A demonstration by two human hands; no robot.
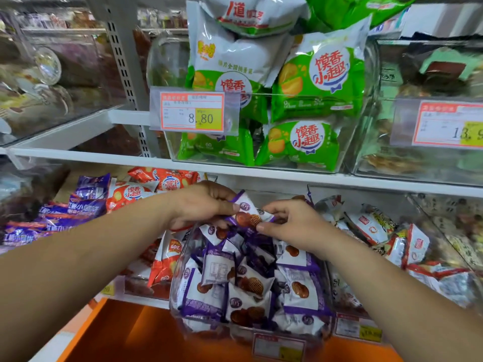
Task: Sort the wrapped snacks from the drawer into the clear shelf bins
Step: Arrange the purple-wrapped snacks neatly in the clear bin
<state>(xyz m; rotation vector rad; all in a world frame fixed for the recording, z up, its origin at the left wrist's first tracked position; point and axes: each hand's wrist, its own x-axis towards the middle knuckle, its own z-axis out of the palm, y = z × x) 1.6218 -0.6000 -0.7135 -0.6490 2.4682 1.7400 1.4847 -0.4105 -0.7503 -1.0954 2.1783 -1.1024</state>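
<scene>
One wrapped snack (248,215), a white packet with purple edges and a printed picture of round brown biscuits, is held in the air directly above a clear bin (176,296) on the lower shelf. The writing on the packet is too small to read. The bin is filled with identical purple-and-white packets (251,283).

The left hand (201,205) grips the packet's left end with curled fingers. The right hand (287,226) pinches the right end between thumb and forefinger. Both forearms are bare and reach in from the lower corners of the view.

Left of the bin lie red packs (133,194) marked "馍香小趣". On the upper shelf, green packs (321,82) carry the same name, behind a price label (192,111) reading "8.80". A second price label (449,126), at the right, is cut off after "13.". An orange surface (117,330) lies below the shelf.
</scene>
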